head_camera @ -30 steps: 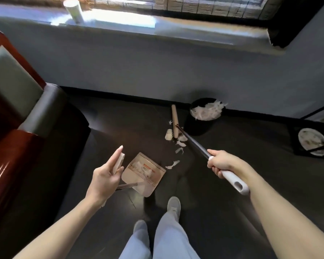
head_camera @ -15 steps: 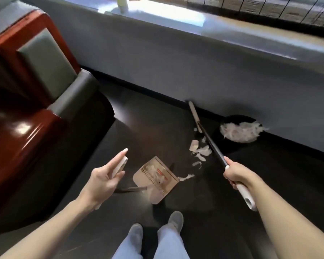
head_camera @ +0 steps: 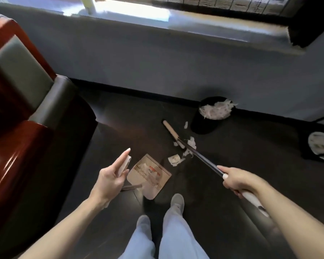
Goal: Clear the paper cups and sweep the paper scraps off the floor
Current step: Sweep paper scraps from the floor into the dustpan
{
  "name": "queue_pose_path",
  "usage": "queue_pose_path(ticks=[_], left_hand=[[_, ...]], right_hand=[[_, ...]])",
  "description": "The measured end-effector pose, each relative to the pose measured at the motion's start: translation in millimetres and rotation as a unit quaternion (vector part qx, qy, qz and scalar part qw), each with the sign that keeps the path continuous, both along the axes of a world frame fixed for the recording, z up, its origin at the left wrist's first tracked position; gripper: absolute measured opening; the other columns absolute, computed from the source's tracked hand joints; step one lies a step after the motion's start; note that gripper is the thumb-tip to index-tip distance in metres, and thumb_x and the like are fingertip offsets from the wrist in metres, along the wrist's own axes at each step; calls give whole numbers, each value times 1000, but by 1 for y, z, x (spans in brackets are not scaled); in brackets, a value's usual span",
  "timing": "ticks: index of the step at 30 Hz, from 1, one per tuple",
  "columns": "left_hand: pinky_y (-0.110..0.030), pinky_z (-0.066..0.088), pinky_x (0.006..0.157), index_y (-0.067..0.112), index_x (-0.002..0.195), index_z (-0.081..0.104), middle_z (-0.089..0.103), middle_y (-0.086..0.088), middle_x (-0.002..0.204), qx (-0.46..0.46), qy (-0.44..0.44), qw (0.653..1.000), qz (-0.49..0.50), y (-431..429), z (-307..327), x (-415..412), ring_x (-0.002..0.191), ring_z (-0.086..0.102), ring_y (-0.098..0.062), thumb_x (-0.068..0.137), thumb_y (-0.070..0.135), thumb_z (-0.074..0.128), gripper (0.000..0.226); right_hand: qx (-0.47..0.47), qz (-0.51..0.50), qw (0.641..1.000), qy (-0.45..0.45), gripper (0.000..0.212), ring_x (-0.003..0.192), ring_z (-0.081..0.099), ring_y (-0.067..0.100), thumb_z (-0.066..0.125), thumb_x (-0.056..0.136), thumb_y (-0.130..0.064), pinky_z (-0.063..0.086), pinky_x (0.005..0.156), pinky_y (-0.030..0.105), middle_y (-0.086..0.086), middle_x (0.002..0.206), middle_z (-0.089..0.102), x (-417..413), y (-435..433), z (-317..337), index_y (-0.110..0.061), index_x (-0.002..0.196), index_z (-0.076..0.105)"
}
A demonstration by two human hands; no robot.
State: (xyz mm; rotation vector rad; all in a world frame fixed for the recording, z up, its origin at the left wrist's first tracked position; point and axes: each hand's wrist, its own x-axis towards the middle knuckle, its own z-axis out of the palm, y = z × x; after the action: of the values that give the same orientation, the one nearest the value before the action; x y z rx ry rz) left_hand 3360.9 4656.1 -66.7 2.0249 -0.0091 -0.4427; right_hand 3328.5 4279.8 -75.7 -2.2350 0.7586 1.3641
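Observation:
My right hand grips the white handle end of a broom whose dark shaft runs up-left to a tan head on the floor. White paper scraps lie around the shaft, just right of a beige dustpan standing on the dark floor. My left hand holds the white top of the dustpan's long handle, index finger stretched along it. A black bin full of white scraps stands by the wall. One pale paper cup stands on the window ledge, far left.
A red and grey armchair fills the left side. A second black bin with white contents sits at the right edge. The grey wall under the window runs across the back. My two feet stand just behind the dustpan.
The broom head has swept toward the dustpan, dragging the scraps closer to its mouth. The view swung left and then back right. Both hands keep their holds.

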Motion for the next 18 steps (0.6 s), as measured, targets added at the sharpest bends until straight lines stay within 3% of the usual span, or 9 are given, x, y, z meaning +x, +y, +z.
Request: queue_pose_path(ticks=[5, 9, 12, 14, 15, 18], left_hand=[[-1, 35, 93, 65, 127, 37, 52, 13, 132, 12, -27, 999, -39, 4, 1, -2, 123, 45, 8, 89, -2, 60, 80], [-1, 38, 85, 70, 124, 35, 55, 16, 127, 19, -30, 999, -13, -5, -5, 1, 111, 51, 15, 89, -1, 60, 84], [3, 37, 79, 59, 131, 35, 54, 18, 122, 34, -52, 998, -8, -22, -7, 10, 99, 50, 25, 89, -1, 61, 77], [3, 37, 79, 47, 133, 36, 53, 16, 125, 40, -64, 997, -13, -30, -6, 19, 99, 51, 23, 89, 0, 60, 70], [3, 37, 83, 46, 134, 36, 53, 15, 127, 41, -67, 997, -13, -31, -6, 24, 103, 51, 21, 89, -1, 60, 69], [0, 34, 92, 56, 131, 38, 54, 19, 125, 37, -61, 997, -11, -37, -8, 32, 116, 45, 17, 89, -2, 60, 75]], right_hand=[[-47, 25, 998, -44, 78, 53, 54, 21, 38, 86, -4, 49, 45, 28, 7, 77, 53, 9, 5, 13, -42, 151, 17], [-82, 56, 994, -54, 80, 55, 62, 20, 36, 85, -3, 45, 40, 22, 14, 106, 61, 45, -3, -3, -40, 152, 14], [-93, 61, 993, -45, 75, 71, 62, 20, 38, 91, -6, 43, 41, 20, 12, 130, 53, 66, -5, -25, -39, 153, 12], [-72, 63, 995, -34, 75, 67, 61, 19, 38, 90, -6, 43, 40, 21, 12, 122, 56, 67, -7, -38, -37, 153, 11], [-51, 68, 996, -24, 76, 62, 60, 19, 37, 89, -5, 44, 41, 23, 12, 108, 60, 63, -7, -41, -36, 153, 11], [10, 54, 999, -4, 78, 46, 52, 17, 35, 86, -1, 44, 41, 25, 8, 71, 54, 35, -9, -34, -35, 153, 16]])
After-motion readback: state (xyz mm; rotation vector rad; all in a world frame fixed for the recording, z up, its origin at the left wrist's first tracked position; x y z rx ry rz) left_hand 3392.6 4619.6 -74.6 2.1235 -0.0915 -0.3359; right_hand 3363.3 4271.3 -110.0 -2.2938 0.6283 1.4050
